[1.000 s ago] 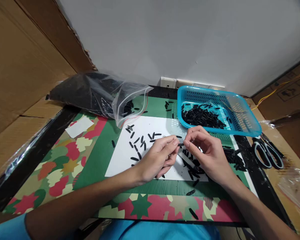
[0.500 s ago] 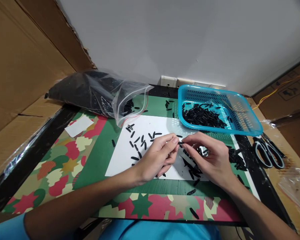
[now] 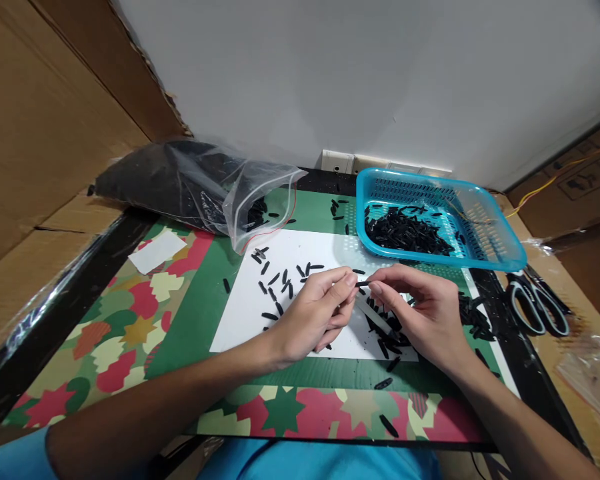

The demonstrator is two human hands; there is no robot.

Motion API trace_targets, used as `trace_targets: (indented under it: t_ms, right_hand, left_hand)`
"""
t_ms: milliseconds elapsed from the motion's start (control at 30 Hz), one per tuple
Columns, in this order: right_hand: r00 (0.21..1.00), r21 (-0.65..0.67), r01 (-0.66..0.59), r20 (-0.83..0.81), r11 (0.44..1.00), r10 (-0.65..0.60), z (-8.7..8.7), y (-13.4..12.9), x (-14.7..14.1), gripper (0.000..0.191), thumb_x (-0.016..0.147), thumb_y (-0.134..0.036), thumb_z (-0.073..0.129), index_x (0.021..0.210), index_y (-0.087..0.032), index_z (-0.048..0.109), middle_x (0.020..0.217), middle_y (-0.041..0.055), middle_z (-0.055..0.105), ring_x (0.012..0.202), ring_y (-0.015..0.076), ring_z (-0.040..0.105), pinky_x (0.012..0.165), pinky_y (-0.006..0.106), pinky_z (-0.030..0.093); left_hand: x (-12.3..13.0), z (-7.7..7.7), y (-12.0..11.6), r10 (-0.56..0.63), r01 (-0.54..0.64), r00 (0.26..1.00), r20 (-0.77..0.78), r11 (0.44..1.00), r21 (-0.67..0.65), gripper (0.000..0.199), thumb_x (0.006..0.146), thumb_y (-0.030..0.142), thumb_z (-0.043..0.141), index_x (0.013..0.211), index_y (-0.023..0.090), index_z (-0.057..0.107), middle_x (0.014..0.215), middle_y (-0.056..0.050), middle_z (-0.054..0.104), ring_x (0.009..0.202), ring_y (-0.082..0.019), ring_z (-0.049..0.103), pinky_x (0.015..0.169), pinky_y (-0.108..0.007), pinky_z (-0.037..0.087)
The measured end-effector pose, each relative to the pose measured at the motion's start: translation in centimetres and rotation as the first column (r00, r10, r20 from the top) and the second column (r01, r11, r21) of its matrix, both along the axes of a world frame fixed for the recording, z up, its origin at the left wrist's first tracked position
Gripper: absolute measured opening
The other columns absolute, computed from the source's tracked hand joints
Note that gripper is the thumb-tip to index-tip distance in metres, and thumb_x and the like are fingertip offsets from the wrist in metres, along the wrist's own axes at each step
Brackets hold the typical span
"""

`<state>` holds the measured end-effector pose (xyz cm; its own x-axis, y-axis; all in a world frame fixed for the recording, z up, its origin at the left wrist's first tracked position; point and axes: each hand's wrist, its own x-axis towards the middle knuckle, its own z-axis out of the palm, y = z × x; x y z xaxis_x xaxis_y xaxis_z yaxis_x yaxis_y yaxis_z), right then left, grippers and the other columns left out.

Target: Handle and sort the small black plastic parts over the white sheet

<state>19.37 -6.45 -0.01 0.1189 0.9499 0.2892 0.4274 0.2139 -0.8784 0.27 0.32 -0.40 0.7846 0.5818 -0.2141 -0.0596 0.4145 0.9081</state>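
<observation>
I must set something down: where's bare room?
The patterned left border, between the white paper scrap and left forearm; the green strip's near end, between border and white sheet. Crowded: the sheet's right half, strewn with black pieces around the right hand.

The left hand (image 3: 325, 310) and the right hand (image 3: 423, 310) pinch one black piece (image 3: 363, 284) above the paper (image 3: 240, 327). In the basket (image 3: 503, 243) lie many similar pieces (image 3: 410, 233).

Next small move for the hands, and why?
I'd probably firm up the right hand's pinch before the left hand lets go. The black piece bridges the two: left fingertips grip one end, right fingertips are at the other, how firmly I can't tell. Similar loose pieces lie around below, so a dropped one could get mixed in.
</observation>
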Motion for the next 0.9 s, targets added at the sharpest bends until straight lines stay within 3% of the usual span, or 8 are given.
trace_targets:
  t_ms: [433, 533, 600, 667, 733, 800, 900]
  right_hand:
    - [0.958, 0.226, -0.071, 0.286, 0.972, 0.004, -0.2, 0.0, 0.3, 0.013, 0.099, -0.010, 0.069, 0.105, -0.021, 0.073, 0.092, 0.0026, 0.079, 0.075, 0.0145, 0.072, 0.070, 0.026, 0.057]
    - [0.899, 0.372, -0.150, 0.437, 0.916, -0.030, 0.2, 0.1, 1.3, 0.021, 0.095, -0.005, 0.070, 0.107, -0.022, 0.072, 0.088, 0.0043, 0.077, 0.075, 0.0183, 0.072, 0.068, 0.031, 0.057]
    - [0.822, 0.495, -0.192, 0.553, 0.848, -0.137, 0.5, 0.1, 2.7, 0.028, 0.091, -0.005, 0.075, 0.110, -0.025, 0.072, 0.089, 0.0049, 0.078, 0.077, 0.0220, 0.072, 0.071, 0.036, 0.058]
    - [0.762, 0.575, -0.032, 0.544, 0.818, -0.352, 0.8, 0.3, 4.5, 0.026, 0.091, -0.009, 0.076, 0.109, -0.027, 0.074, 0.090, 0.0059, 0.078, 0.082, 0.0258, 0.073, 0.077, 0.042, 0.058]
    - [0.710, 0.560, 0.196, 0.485, 0.805, -0.511, 1.0, 0.5, 6.0, 0.016, 0.095, -0.016, 0.075, 0.106, -0.027, 0.075, 0.095, 0.0083, 0.079, 0.088, 0.0293, 0.072, 0.084, 0.048, 0.057]
    - [0.713, 0.522, 0.321, 0.416, 0.790, -0.564, 1.1, 0.7, 6.8, 0.007, 0.097, -0.023, 0.074, 0.103, -0.027, 0.076, 0.095, 0.0084, 0.078, 0.089, 0.0297, 0.071, 0.087, 0.050, 0.056]
    - [0.817, 0.479, 0.316, 0.301, 0.819, -0.492, 1.1, 0.6, 6.2, 0.003, 0.097, -0.024, 0.075, 0.099, -0.027, 0.076, 0.092, 0.0061, 0.076, 0.085, 0.0267, 0.070, 0.082, 0.046, 0.056]
  left_hand:
    - [0.1, 0.1, 0.0, 0.020, -0.020, 1.000, 0.000, 0.999, 0.030, 0.043, 0.110, 0.052, 0.047, 0.081, 0.021, 0.041, 0.055, 0.012, 0.039, 0.032, -0.002, 0.030, 0.033, -0.011, 0.022]
    - [0.0, 0.1, 0.0, 0.022, -0.022, 1.000, -0.003, 1.000, 0.011, 0.041, 0.111, 0.052, 0.044, 0.084, 0.021, 0.043, 0.054, 0.012, 0.037, 0.032, -0.002, 0.029, 0.033, -0.010, 0.022]
    - [-0.1, 0.1, 0.0, 0.022, -0.022, 1.000, -0.001, 1.000, -0.020, 0.036, 0.111, 0.054, 0.041, 0.094, 0.023, 0.047, 0.054, 0.013, 0.037, 0.031, -0.003, 0.028, 0.033, -0.010, 0.021]
    - [-0.1, 0.2, 0.0, 0.017, -0.018, 1.000, -0.007, 0.999, -0.050, 0.034, 0.110, 0.058, 0.038, 0.108, 0.025, 0.047, 0.055, 0.013, 0.039, 0.031, -0.005, 0.027, 0.032, -0.010, 0.021]
    - [-0.1, 0.2, 0.0, 0.005, -0.007, 1.000, -0.026, 0.998, -0.068, 0.037, 0.109, 0.062, 0.035, 0.117, 0.028, 0.045, 0.055, 0.013, 0.042, 0.031, -0.006, 0.027, 0.031, -0.011, 0.021]
    - [-0.1, 0.3, 0.0, -0.005, 0.002, 0.999, -0.042, 0.997, -0.071, 0.039, 0.109, 0.064, 0.034, 0.120, 0.028, 0.045, 0.055, 0.013, 0.044, 0.031, -0.006, 0.028, 0.030, -0.011, 0.021]
    - [-0.1, 0.3, 0.0, -0.018, 0.016, 0.999, -0.039, 0.999, -0.052, 0.040, 0.109, 0.063, 0.035, 0.114, 0.026, 0.049, 0.054, 0.012, 0.042, 0.031, -0.005, 0.028, 0.031, -0.010, 0.022]
